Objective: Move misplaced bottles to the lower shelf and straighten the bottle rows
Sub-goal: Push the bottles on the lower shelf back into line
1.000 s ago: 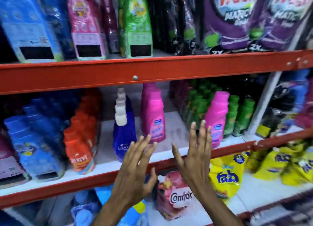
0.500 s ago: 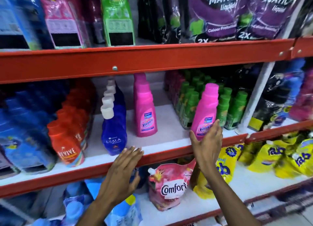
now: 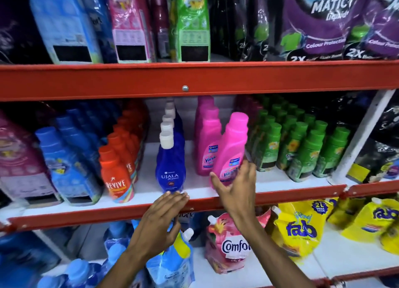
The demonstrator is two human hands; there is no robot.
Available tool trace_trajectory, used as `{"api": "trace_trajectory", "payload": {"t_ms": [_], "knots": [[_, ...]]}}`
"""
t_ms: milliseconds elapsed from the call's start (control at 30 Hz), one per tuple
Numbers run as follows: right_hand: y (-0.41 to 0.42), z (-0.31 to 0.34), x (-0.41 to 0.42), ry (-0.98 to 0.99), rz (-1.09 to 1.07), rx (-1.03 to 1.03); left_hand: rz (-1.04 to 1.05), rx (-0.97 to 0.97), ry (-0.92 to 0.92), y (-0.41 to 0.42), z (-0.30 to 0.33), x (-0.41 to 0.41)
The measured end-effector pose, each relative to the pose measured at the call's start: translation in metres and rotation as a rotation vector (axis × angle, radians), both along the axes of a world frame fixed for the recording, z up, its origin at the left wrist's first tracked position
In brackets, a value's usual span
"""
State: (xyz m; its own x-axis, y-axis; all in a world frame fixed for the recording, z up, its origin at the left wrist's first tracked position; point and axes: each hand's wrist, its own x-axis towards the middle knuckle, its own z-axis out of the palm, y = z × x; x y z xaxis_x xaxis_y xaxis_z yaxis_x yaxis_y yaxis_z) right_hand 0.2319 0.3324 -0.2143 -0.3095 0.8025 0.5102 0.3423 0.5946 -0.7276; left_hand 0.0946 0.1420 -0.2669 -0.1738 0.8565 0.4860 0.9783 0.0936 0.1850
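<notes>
The right hand (image 3: 234, 186) wraps its fingers around the lower body of a tall pink plastic bottle with a pink cap (image 3: 232, 149), which leans to the right just in front of the pink bottle row (image 3: 206, 136) on the middle shelf; the tilt suggests it is being walked or slid into line, gripped low so the base can pivot on the white shelf board (image 3: 151, 192). The left hand (image 3: 160, 220) is flat and unclenched, holding nothing, its fingertips resting on the red metal front lip (image 3: 86, 215) of that shelf just below a dark blue plastic bottle with a white cap (image 3: 170, 169), probably for steadying. That blue bottle heads a single file running back into the shelf; to its left stand orange bottles with orange caps (image 3: 117, 173), and to the right a tidy block of green bottles with green caps (image 3: 302, 151). Every bottle I can see is capped, so their contents cannot be judged. The lower shelf carries soft refill pouches: a pink one (image 3: 228, 244), a yellow one (image 3: 300, 229) and a blue spouted one (image 3: 172, 264), all sealed and slumping
</notes>
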Motion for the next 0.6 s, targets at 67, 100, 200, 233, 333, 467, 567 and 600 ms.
{"api": "trace_trajectory", "payload": {"t_ms": [67, 100, 200, 233, 333, 467, 567, 600], "knots": [[-0.007, -0.002, -0.006, -0.009, -0.001, -0.013, 0.007, 0.006, 0.011, -0.003, -0.001, 0.000], [-0.009, -0.003, -0.005, -0.003, -0.002, -0.024, 0.005, 0.013, 0.012, 0.000, -0.002, 0.002], [-0.036, -0.004, -0.038, -0.049, 0.053, -0.010, 0.073, 0.041, -0.046, -0.025, -0.011, -0.013], [-0.036, -0.003, -0.037, -0.047, 0.042, -0.015, 0.055, 0.041, -0.049, -0.024, -0.012, -0.011], [-0.030, -0.001, -0.038, -0.060, 0.021, -0.007, 0.037, 0.061, -0.037, -0.018, -0.009, -0.011], [-0.027, 0.002, -0.038, -0.058, 0.004, -0.018, 0.006, 0.103, -0.022, -0.012, -0.007, -0.010], [-0.029, -0.001, -0.037, -0.075, -0.002, -0.030, -0.016, 0.115, 0.014, -0.012, -0.006, -0.011], [-0.030, -0.001, -0.036, -0.075, -0.007, -0.031, -0.027, 0.120, 0.026, -0.013, -0.007, -0.012]]}}
